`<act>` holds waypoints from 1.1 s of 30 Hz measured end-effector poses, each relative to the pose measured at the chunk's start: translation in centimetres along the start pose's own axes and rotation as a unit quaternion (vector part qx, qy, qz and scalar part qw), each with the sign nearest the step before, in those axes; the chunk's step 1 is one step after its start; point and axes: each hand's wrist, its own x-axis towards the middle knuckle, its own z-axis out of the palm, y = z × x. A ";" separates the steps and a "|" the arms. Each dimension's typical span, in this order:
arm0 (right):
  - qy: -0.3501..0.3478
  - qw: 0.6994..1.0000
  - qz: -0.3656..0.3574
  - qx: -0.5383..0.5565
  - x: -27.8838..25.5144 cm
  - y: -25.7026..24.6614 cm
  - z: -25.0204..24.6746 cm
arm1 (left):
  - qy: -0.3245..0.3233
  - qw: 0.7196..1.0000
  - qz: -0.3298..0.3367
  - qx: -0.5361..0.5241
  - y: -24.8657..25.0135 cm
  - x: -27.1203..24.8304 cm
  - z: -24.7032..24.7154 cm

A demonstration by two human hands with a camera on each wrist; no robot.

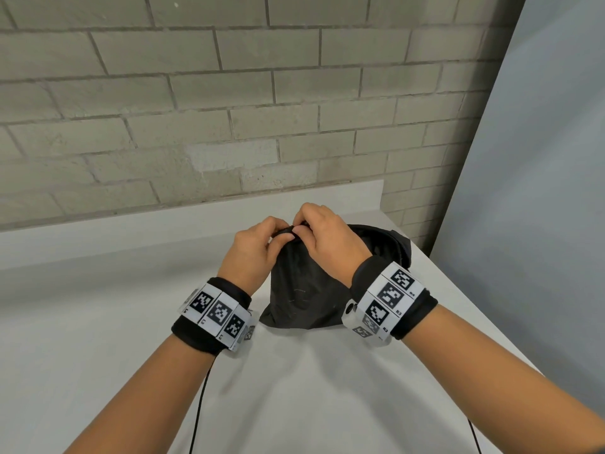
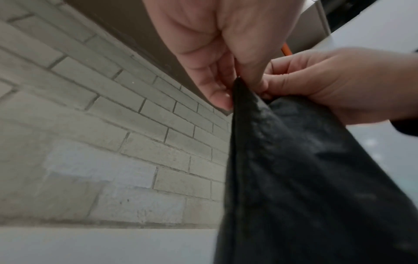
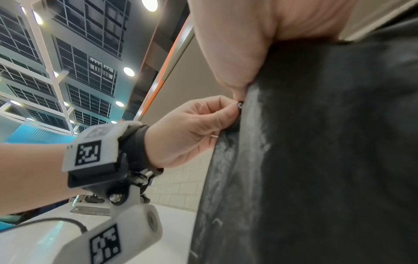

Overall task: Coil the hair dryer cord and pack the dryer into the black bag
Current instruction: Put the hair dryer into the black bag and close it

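Observation:
The black bag [image 1: 301, 290] stands on the white table [image 1: 131, 322], its top gathered to a peak. My left hand [image 1: 281, 236] and right hand [image 1: 302, 229] meet at that peak, and both pinch the fabric between thumb and fingers. In the left wrist view the left hand [image 2: 228, 89] holds the bag's [image 2: 305, 178] upper edge, with the right hand [image 2: 271, 84] beside it. In the right wrist view the left hand [image 3: 235, 110] pinches a small round fitting [image 3: 240, 104] on the bag [image 3: 328, 142]. No hair dryer or cord shows in any view.
A brick wall [image 1: 229, 109] runs along the table's far side. A grey panel [image 1: 540, 191] stands at the right, close to the table's right edge [image 1: 458, 290]. Thin black cables [image 1: 199, 404] hang from my wrist bands.

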 end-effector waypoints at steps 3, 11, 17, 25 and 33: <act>0.020 1.000 0.017 0.006 -0.1 -0.6 0.0 | 0.000 0.999 0.016 0.030 -0.1 -0.1 -0.1; 0.141 0.982 0.123 -0.023 -0.5 2.1 -2.9 | 0.073 0.995 -0.062 0.005 -0.8 -0.3 -0.5; 0.086 0.932 0.291 -0.197 -3.1 9.9 -5.1 | 0.097 0.990 -0.099 -0.013 -2.2 -0.1 -1.0; 0.118 0.912 0.366 -0.146 -5.3 14.7 -5.5 | 0.039 0.989 -0.076 -0.118 -2.6 0.0 -0.7; 0.221 0.913 0.317 0.130 -3.7 12.9 -7.0 | -0.130 0.966 -0.107 -0.196 -2.9 -0.9 -0.5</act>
